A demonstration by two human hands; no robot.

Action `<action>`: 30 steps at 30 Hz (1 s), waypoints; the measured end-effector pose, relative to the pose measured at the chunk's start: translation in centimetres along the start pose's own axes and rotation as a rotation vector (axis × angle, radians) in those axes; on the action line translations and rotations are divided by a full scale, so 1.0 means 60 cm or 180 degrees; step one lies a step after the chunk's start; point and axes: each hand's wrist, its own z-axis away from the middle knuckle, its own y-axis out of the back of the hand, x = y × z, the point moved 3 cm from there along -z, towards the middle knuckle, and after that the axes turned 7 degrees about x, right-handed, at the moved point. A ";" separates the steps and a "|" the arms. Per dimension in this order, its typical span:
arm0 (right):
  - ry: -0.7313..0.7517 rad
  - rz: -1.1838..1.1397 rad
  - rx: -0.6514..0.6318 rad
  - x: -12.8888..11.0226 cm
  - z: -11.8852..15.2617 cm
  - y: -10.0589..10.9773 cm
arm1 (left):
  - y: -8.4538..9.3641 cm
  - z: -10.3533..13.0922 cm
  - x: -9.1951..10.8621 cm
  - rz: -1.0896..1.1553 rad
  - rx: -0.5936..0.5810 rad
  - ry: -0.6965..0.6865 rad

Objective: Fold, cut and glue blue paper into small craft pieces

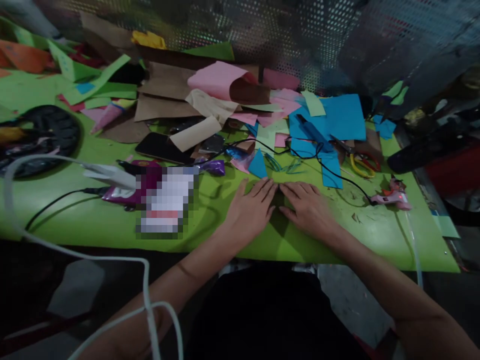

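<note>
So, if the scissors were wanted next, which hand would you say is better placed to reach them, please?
Probably the right hand: the scissors lie on its side, ahead of it, while the left hand is farther from them.

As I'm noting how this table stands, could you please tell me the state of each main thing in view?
Left bare hand: palm down, fingers extended
Right bare hand: palm down; anything underneath hidden
Blue paper triangle: lying near left hand
Black rectangular phone: screen dark
Pink plastic tool: corded, red light lit
Purple plastic tool: corded
Yellow-and-red-handled metal scissors: lying, blades unclear
Pink paper sheet: curled
</note>
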 end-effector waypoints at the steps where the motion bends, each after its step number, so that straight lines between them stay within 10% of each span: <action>1: 0.0001 -0.0027 -0.0014 0.000 0.000 0.001 | 0.001 0.000 0.001 -0.0026 -0.0022 0.0001; 30: -0.0089 -0.0378 0.0122 0.032 0.017 0.005 | 0.003 -0.014 0.000 -0.0127 -0.0058 -0.0014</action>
